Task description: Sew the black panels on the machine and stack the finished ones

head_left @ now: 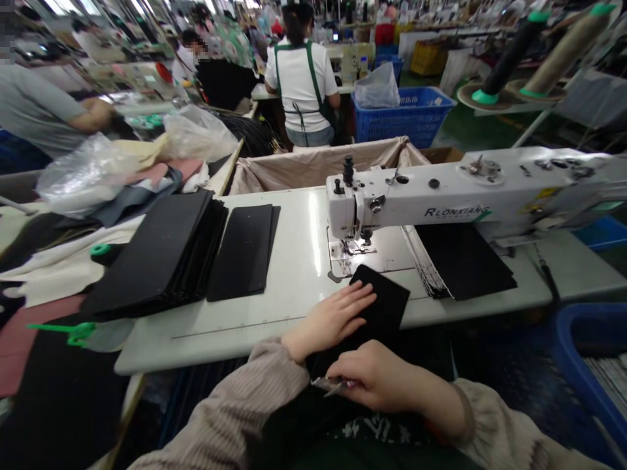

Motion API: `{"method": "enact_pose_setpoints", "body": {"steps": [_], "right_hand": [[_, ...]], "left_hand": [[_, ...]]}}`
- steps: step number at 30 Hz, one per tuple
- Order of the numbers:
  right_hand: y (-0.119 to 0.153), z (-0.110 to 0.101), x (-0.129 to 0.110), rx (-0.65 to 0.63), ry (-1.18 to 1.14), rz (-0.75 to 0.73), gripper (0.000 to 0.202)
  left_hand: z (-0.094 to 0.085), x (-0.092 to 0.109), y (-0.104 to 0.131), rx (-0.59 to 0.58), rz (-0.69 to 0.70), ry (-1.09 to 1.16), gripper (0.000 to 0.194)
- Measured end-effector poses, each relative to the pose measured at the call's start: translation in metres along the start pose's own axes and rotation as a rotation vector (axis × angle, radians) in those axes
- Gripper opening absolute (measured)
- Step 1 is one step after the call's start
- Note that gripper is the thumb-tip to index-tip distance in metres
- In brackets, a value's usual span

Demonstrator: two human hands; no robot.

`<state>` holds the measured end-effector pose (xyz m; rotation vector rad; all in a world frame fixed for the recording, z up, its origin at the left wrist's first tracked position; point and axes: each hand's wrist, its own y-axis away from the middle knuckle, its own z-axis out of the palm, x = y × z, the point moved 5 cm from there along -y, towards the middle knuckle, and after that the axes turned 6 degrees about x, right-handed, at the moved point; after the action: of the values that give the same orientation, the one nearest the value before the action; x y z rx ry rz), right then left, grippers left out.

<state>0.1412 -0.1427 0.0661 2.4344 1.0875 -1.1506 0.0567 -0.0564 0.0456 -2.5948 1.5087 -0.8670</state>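
Note:
My left hand (336, 320) lies flat with its fingers stretched over a black panel (389, 301) at the table's front edge. The panel's far corner is close to the needle area of the white sewing machine (406, 202), and its near end hangs over the edge. Below, my right hand (379, 378) is closed around a pair of thread snips (324, 384), whose metal blades point left beside the panel's near end. Part of the snips is hidden by my fingers.
Left on the table stand a tall stack of black panels (161, 241) and a lower pile (245, 251). More black panels (475, 258) with pale edges lie under the machine arm. A blue basket (563, 339) is at right. Co-workers sit beyond a cloth-lined bin (313, 171).

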Motion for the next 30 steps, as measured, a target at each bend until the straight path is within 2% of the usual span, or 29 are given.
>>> {"method": "enact_pose_setpoints", "body": {"steps": [2,4,6,7,9,12,15,18,20,25,30], "right_hand": [[-0.008,-0.002,0.015,0.008,-0.154,-0.003,0.024],[-0.016,-0.020,0.041,0.131,-0.143,0.049,0.028],[-0.029,-0.044,0.074,0.290,0.068,0.175,0.033],[-0.037,-0.053,0.090,0.314,0.213,0.236,0.038],[-0.054,-0.066,0.116,0.296,0.474,0.326,0.052],[-0.067,-0.071,0.137,0.225,0.640,0.361,0.056],[-0.058,-0.070,0.143,0.247,0.670,0.404,0.055],[-0.039,-0.069,0.145,0.286,0.678,0.460,0.055],[-0.033,-0.069,0.145,0.302,0.686,0.474,0.054],[-0.036,-0.069,0.145,0.278,0.693,0.476,0.052],[-0.039,-0.068,0.146,0.234,0.716,0.480,0.053]], "left_hand": [[0.029,0.001,0.005,-0.069,-0.010,-0.062,0.052],[0.035,-0.008,0.021,-0.025,-0.125,-0.143,0.049],[0.023,-0.020,0.043,0.080,-0.304,-0.240,0.044],[0.014,-0.026,0.053,0.140,-0.391,-0.291,0.041],[-0.002,-0.037,0.071,0.232,-0.517,-0.368,0.040],[-0.013,-0.052,0.080,0.290,-0.575,-0.402,0.044],[-0.011,-0.065,0.068,0.225,-0.488,-0.335,0.052],[-0.003,-0.074,0.041,0.080,-0.337,-0.264,0.055],[0.000,-0.080,0.021,0.034,-0.282,-0.251,0.055],[0.002,-0.090,-0.015,0.052,-0.254,-0.211,0.054],[0.002,-0.089,-0.019,0.059,-0.238,-0.171,0.055]]}}
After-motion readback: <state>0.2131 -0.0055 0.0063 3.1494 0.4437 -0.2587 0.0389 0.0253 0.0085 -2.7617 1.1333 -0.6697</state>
